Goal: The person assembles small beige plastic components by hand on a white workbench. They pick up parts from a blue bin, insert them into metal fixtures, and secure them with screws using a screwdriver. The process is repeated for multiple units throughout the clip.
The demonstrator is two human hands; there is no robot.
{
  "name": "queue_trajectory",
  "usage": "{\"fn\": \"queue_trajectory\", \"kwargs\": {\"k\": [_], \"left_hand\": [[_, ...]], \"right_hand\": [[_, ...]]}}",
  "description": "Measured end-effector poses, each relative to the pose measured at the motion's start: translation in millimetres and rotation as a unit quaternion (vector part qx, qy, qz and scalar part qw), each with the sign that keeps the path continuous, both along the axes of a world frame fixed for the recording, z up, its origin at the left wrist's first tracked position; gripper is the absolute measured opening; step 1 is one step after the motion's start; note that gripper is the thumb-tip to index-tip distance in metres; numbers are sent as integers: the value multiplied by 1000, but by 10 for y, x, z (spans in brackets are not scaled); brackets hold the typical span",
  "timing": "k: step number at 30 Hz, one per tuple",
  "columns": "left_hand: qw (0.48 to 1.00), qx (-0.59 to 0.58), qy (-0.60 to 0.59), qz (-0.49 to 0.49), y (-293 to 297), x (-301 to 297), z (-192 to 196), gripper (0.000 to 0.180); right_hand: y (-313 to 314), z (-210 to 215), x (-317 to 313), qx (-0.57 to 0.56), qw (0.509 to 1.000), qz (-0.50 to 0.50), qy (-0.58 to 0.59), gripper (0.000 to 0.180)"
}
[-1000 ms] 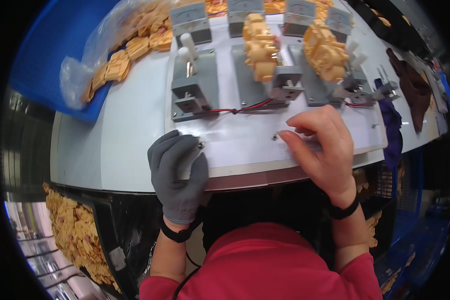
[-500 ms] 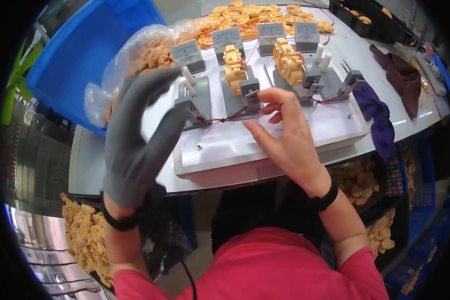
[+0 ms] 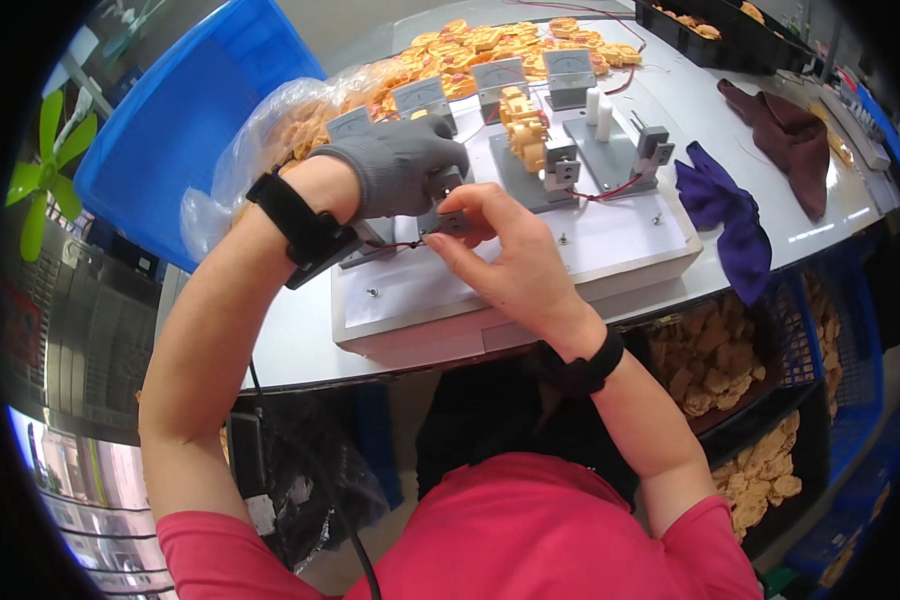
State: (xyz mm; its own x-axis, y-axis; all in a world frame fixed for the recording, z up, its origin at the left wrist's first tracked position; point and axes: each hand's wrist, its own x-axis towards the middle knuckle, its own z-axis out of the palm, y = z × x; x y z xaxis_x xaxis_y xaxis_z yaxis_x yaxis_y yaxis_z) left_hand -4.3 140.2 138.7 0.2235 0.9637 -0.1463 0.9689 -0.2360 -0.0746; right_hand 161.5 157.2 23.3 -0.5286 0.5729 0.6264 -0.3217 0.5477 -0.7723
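Observation:
My left hand [image 3: 398, 167], in a grey glove, curls over the second test stand from the left. Its fingers close around the yellow plastic assembly [image 3: 419, 115] there; only a sliver of that part shows above the glove. With bare thumb and index finger, my right hand [image 3: 518, 262] pinches the small grey block [image 3: 450, 222] at the front of the same stand. Red and black wires [image 3: 395, 244] run beside it. Another yellow assembly [image 3: 525, 130] sits upright on the stand to the right, behind its own grey block [image 3: 561, 165].
Grey analog meters [image 3: 498, 85] line the back of the white board [image 3: 510, 300]. Behind them lie piled yellow parts [image 3: 470, 45]. A blue bin [image 3: 185, 120] and clear plastic bag [image 3: 210, 205] stand left; purple [image 3: 725, 215] and brown cloths [image 3: 790, 140] lie right.
My left hand has swung right from the first stand and closed over the second. My right hand has come onto the grey block. The whole view has shifted slightly.

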Motion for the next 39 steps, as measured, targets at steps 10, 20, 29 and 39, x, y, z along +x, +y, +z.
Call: {"fn": "queue_trajectory", "kwargs": {"k": [10,20,29,39], "left_hand": [[958,48,-280,-27,-746,749,519,38],[921,-39,-387,1,-811,1492,-690,88],[903,119,-358,203,-1426,1029,-661,77],[851,253,-383,254,-1843,574,-1130,40]], "right_hand": [[-3,43,604,148,964,-138,170,72],[-455,-1132,2512,-240,918,-250,-190,43],[788,-2562,4118,-76,620,-612,-486,45],[757,-1849,3476,-226,830,-356,-366,23]]}}
